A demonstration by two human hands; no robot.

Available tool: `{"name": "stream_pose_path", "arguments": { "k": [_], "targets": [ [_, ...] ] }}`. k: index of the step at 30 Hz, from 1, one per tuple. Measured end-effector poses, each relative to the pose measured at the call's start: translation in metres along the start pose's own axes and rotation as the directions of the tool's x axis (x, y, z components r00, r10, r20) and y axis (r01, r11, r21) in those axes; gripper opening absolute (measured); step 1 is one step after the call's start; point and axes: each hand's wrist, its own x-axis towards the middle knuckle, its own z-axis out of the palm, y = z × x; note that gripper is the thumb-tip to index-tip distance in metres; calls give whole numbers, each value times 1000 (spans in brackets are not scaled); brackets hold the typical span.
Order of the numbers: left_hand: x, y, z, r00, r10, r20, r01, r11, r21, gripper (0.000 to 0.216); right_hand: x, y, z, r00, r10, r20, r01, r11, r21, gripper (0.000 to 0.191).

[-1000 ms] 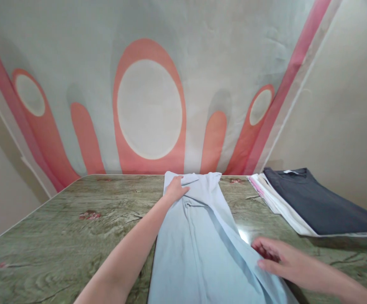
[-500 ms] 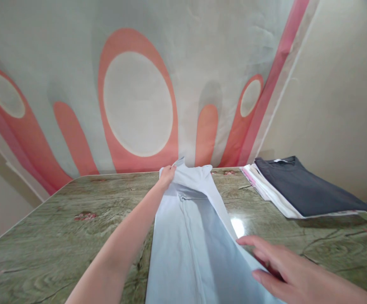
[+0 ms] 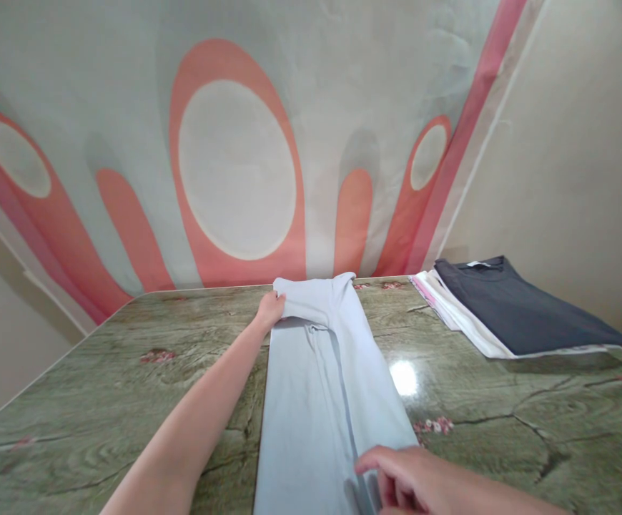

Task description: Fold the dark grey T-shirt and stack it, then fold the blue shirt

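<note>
A pale blue shirt (image 3: 303, 415) lies lengthwise on the table, its far end close to the table's back edge. Its right side is folded inward as a long strip over the middle, and the strip's inner edge runs toward me. At the far left corner, my left hand (image 3: 272, 309) is closed on the fabric, pinching it. My right hand (image 3: 405, 476) is low in view at the near part of the folded strip, fingers curled at its edge. Its thumb and lower fingers are partly cut off by the frame's bottom.
On the right of the wood-patterned table (image 3: 182, 390) lies a stack of folded clothes, a dark grey T-shirt (image 3: 525, 311) on top and white pieces (image 3: 475, 332) beneath. Behind the table rises a wall covering (image 3: 337, 93) with coral shapes.
My right hand has moved left and toward me, bringing the shirt's right side over inward. My left hand keeps its pinch at the far corner and has shifted slightly left. The far end looks flatter.
</note>
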Motion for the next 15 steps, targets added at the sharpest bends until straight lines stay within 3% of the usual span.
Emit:
{"name": "stream_pose_path", "arguments": {
  "k": [3, 6, 9, 12, 15],
  "targets": [
    [-2, -3, 0, 999, 41, 0, -41, 999, 26, 30, -18, 1, -16, 993, 25, -119, -30, 999, -36, 25],
    [-8, -3, -4, 994, 104, -23, -102, 993, 58, 49, -29, 23, -25, 970, -8, -242, -12, 997, -78, 15],
    [-28, 5, -6, 952, 303, -51, -287, 936, 204, 61, -38, 54, -22, 952, -45, -303, 7, 992, -128, 17],
    [-62, 23, 2, 823, 552, 132, -561, 758, 333, 46, -48, 75, -14, 952, -35, -303, -4, 992, -125, 20],
    [-102, 44, 22, 563, 707, 427, -825, 509, 245, 40, -53, 77, -7, 955, -14, -296, -14, 996, -93, 24]
  ]
}}
